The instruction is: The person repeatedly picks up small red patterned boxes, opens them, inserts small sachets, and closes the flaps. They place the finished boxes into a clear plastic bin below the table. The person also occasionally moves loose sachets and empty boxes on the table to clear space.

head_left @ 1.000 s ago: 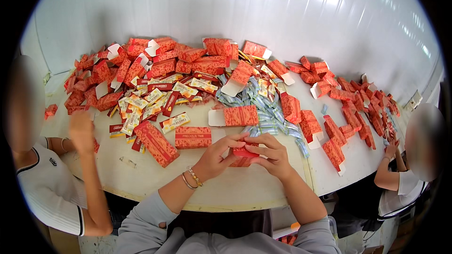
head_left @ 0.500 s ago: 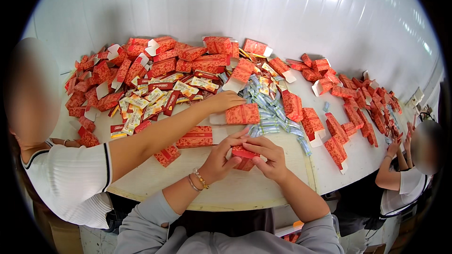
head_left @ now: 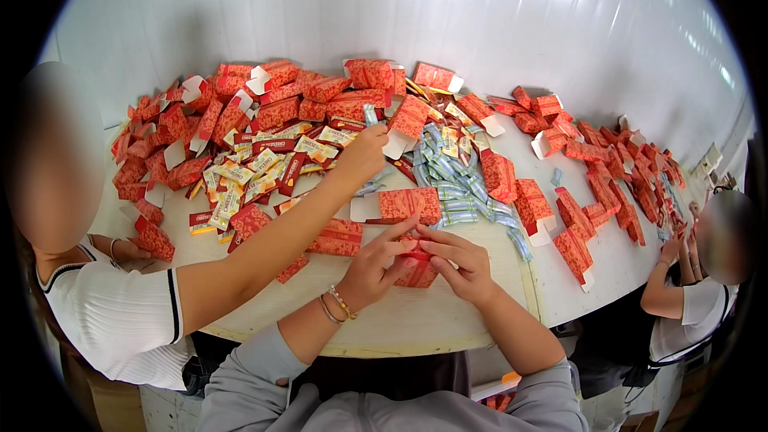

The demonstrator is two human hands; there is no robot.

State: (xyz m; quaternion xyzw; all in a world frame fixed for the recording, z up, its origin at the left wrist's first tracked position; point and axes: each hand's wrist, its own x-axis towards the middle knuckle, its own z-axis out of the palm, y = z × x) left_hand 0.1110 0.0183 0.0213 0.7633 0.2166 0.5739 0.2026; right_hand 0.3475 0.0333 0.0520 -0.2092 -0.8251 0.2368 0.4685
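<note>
Close in front of me, a small red patterned carton (head_left: 418,274) stands between my two hands at the near part of the table. My left hand (head_left: 370,270) grips its left side, and my right hand (head_left: 462,262) grips the right, with the fingers of both meeting over its top end. Fingers partly hide that end, so I cannot tell if its flap is closed. Just beyond my fingertips lies another red carton (head_left: 410,205) with a white flap sticking out to the left. Blue-and-white sachets (head_left: 456,192) are heaped behind it.
At left, a co-worker's arm (head_left: 264,244) reaches across the table, its hand (head_left: 362,156) holding a blue-and-white sachet (head_left: 370,114). Yellow and dark-red sachets (head_left: 264,164) are piled beneath red cartons (head_left: 276,114). More cartons (head_left: 572,248) spread rightward, where another person (head_left: 680,304) works.
The co-worker's hand has lifted away from the carton beyond mine, leftward and farther back, now with a sachet. My fingers have shifted slightly over the carton's top; the carton stays in place.
</note>
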